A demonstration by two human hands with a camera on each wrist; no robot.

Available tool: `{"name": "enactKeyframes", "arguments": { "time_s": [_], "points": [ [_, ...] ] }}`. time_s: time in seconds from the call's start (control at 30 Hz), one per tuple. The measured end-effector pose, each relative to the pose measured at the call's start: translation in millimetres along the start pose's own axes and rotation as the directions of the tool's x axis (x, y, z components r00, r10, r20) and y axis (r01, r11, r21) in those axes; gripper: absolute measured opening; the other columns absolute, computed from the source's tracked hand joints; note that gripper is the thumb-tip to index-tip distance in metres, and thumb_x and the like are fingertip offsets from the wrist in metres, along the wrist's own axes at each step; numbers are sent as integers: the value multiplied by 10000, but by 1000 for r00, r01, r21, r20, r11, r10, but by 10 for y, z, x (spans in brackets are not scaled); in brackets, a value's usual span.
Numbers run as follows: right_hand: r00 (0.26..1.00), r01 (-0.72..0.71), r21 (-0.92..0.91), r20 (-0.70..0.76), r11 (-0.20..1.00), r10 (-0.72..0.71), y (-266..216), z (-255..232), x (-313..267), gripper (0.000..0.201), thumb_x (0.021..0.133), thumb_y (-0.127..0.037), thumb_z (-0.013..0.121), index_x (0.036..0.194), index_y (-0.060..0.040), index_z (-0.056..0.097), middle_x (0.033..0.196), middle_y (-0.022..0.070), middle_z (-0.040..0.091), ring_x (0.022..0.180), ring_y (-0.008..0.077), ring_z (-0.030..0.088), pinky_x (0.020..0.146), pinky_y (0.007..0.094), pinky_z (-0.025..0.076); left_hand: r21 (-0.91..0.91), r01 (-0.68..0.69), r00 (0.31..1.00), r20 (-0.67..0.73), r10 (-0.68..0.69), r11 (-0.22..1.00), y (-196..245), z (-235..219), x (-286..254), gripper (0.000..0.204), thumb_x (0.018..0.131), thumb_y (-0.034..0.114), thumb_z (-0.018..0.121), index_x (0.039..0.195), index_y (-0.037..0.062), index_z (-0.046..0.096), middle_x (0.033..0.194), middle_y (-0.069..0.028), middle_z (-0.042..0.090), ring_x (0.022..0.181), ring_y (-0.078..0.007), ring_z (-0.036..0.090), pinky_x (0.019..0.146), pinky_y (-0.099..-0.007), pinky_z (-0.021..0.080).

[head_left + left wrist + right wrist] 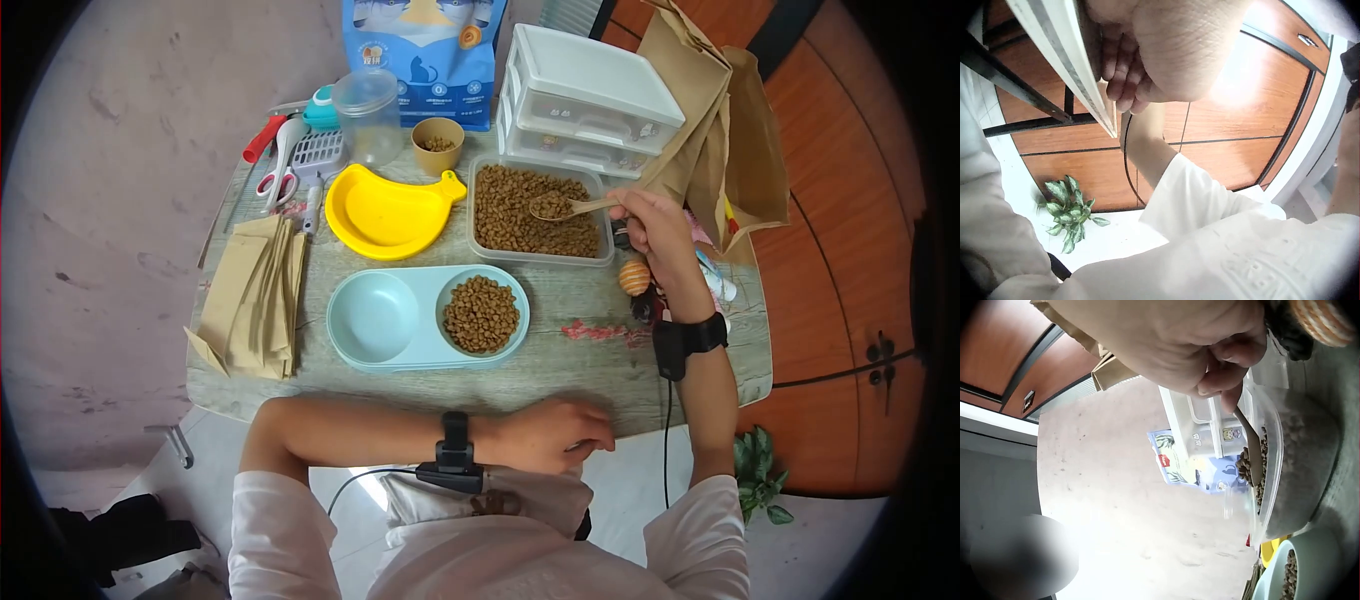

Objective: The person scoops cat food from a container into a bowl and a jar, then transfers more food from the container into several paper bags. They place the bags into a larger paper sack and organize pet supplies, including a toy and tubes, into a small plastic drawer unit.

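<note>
My right hand grips a wooden spoon by its handle end. The spoon's bowl carries brown kibble and lies over the kibble filling a clear plastic box. From the right wrist view, the loaded spoon is at the level of the box rim. Nearer me stands a light blue double bowl, kibble heaped in its right half, the left half bare. My left hand rests at the table's front edge, fingers loosely bent and holding nothing.
A yellow dish, a small kibble cup and a clear jar stand behind the bowl. Folded paper bags lie left. White drawers and a blue food bag are at the back; a striped ball sits right.
</note>
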State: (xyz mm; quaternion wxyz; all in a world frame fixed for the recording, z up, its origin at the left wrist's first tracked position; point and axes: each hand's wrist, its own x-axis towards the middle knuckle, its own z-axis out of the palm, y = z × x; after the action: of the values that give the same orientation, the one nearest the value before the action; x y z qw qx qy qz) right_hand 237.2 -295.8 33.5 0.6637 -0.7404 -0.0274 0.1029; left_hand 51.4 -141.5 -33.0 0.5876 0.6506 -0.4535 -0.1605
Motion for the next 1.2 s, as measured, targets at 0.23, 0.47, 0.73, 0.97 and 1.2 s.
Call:
{"name": "enactKeyframes", "arguments": {
  "time_s": [0.23, 0.47, 0.73, 0.97, 1.2],
  "points": [
    [1000, -6, 108, 14, 994, 4, 36, -30, -29, 255, 908, -182, 578, 1044, 23, 646, 766, 13, 625, 484, 9, 390, 415, 171, 281, -2, 17, 1000, -2, -17, 1000, -25, 8, -1, 202, 805, 6, 546, 988, 16, 631, 926, -115, 596, 907, -297, 580, 780, -392, 476],
    [1000, 6, 111, 9, 994, -7, 35, -18, -46, 265, 912, -190, 583, 1046, 31, 641, 777, 17, 623, 483, 10, 389, 413, 174, 281, -16, 5, 1000, -15, -6, 1000, -21, 7, -6, 197, 812, 5, 547, 989, 20, 632, 933, -113, 600, 914, -298, 583, 785, -392, 477],
    [992, 40, 30, 120, 999, -43, -300, 382, -287, 227, 919, -152, 550, 1034, 20, 643, 772, 25, 611, 480, 18, 385, 410, 171, 273, 33, -37, 999, -8, 37, 999, -37, 14, -26, 190, 829, 23, 529, 995, 33, 621, 934, -107, 600, 915, -288, 572, 788, -399, 469],
    [952, 8, -74, 306, 997, 15, -407, 1026, -488, 256, 917, -175, 542, 1034, 28, 646, 753, 44, 638, 466, 28, 404, 395, 178, 282, 57, -81, 995, -55, 85, 995, -93, 53, -38, 157, 840, 40, 527, 970, 40, 615, 914, -100, 609, 908, -286, 579, 776, -401, 469],
    [906, 50, -158, 423, 986, 22, -315, 1492, -682, 243, 914, -146, 559, 1066, 20, 651, 830, 76, 684, 503, 32, 501, 440, 166, 378, 115, -121, 979, -150, 138, 986, -157, 135, -68, 142, 814, 32, 576, 946, 74, 605, 877, -66, 616, 839, -249, 605, 726, -363, 486]
  ]
}}
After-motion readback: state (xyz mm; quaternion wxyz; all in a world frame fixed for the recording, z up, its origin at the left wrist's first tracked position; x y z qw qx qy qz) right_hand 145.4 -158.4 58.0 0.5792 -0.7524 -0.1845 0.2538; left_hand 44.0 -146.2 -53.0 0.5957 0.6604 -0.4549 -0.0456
